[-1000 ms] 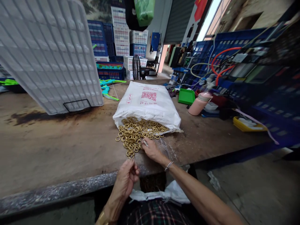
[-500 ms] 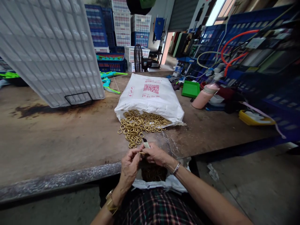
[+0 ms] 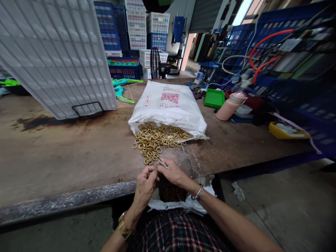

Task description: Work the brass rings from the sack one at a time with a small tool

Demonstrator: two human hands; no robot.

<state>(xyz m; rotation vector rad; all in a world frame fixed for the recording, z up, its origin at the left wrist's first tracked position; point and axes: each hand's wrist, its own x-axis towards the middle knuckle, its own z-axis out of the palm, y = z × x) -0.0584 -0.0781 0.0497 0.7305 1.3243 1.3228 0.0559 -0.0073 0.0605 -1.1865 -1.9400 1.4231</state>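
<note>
My left hand (image 3: 146, 180) is closed in a pinch at the table's front edge, its fingertips around a brass-coloured ring that is mostly hidden now. Touching those fingertips is my right hand (image 3: 172, 172), wrapped round a small knife (image 3: 163, 163) whose tip points up and left. Just beyond both hands lies a pile of brass-coloured rings (image 3: 150, 147), spilling from the mouth of a white woven sack (image 3: 169, 112) printed in red. Below my hands, an open white bag (image 3: 168, 205) at my lap contains more rings (image 3: 172, 193), darker in the shade.
A large ribbed translucent panel or box (image 3: 60, 63) stands at the left of the table (image 3: 78, 154). Behind the sack are a toy bow (image 3: 120, 91) and a fan (image 3: 155, 64). To the right stand a green tray (image 3: 214, 98), a pink bottle (image 3: 229, 107) and a yellow dish (image 3: 287, 131).
My right hand has turned, tipping the knife from nearly upright to a flatter angle. The ring between my fingertips is harder to see now. My left hand has barely moved.
</note>
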